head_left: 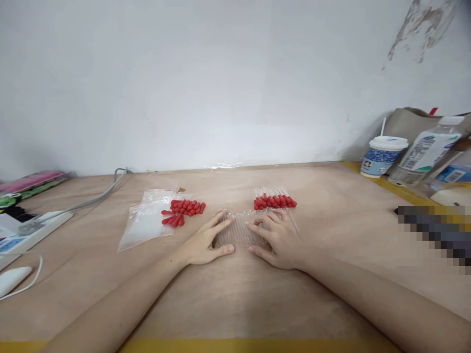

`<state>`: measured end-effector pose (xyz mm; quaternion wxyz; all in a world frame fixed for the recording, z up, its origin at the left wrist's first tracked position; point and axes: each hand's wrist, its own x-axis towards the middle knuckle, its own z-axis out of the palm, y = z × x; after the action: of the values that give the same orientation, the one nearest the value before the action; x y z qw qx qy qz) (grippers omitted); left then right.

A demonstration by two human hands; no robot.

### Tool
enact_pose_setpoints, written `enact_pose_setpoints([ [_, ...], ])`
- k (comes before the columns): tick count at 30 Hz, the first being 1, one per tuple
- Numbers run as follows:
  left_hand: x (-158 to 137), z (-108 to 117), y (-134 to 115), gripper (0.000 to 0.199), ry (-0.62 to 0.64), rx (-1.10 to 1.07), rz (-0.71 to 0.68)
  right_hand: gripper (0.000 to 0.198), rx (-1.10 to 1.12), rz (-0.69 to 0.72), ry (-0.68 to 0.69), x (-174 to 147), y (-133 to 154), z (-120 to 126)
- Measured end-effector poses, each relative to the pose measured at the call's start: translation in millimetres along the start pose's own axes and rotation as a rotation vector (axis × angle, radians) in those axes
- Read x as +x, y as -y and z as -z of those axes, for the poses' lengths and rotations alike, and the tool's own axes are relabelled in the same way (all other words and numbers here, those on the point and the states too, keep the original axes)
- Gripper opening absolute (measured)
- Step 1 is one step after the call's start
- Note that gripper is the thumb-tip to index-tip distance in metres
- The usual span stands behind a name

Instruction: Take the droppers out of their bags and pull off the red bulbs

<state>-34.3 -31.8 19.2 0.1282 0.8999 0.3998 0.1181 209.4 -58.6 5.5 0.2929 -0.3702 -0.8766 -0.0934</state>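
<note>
Between my two hands lies a row of thin clear plastic tubes (241,229), side by side on the table. My left hand (209,239) rests at the row's left end, fingers spread and touching it. My right hand (275,238) lies over the right end with its fingers apart, hiding some tubes. Just beyond, red bulb tips (275,201) sit on a second row of clear tubes (272,191) that point away from me. To the left, a pile of loose red rubber bulbs (186,208) lies partly on clear plastic bags (147,215).
A power strip (33,238) with a grey cable (99,196) and a white mouse-like object (13,280) are at left. A lidded paper cup (383,157) and a plastic bottle (429,152) stand at the back right. A pixelated dark object (434,233) lies at right.
</note>
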Motion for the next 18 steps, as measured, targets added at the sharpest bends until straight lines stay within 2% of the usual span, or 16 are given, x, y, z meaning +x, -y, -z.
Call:
enact_pose_setpoints([
  [2,1,-4,-6,0.086,-0.028,0.019,0.041,0.036,0.005,-0.037,-0.073,-1,-4,-1],
  [5,6,-12,-18,0.101,-0.057,0.057,0.116,0.025,-0.016,-0.2,-0.221,-6,-18,3],
  [7,12,-17,-24,0.102,-0.048,0.075,0.153,0.022,-0.048,-0.349,-0.276,-10,-31,8],
  [10,22,-18,-26,0.094,-0.005,0.09,0.174,0.028,-0.058,-0.492,-0.23,-17,-53,18],
  [12,26,-16,-23,0.086,0.024,0.097,0.149,0.034,-0.013,-0.443,-0.14,-20,-62,24],
  [15,28,-9,-13,0.076,0.054,0.096,0.072,0.054,0.046,-0.213,-0.007,-23,-64,26],
  [18,26,-4,-4,0.072,0.065,0.082,0.016,0.073,0.029,-0.065,0.032,-22,-57,22],
])
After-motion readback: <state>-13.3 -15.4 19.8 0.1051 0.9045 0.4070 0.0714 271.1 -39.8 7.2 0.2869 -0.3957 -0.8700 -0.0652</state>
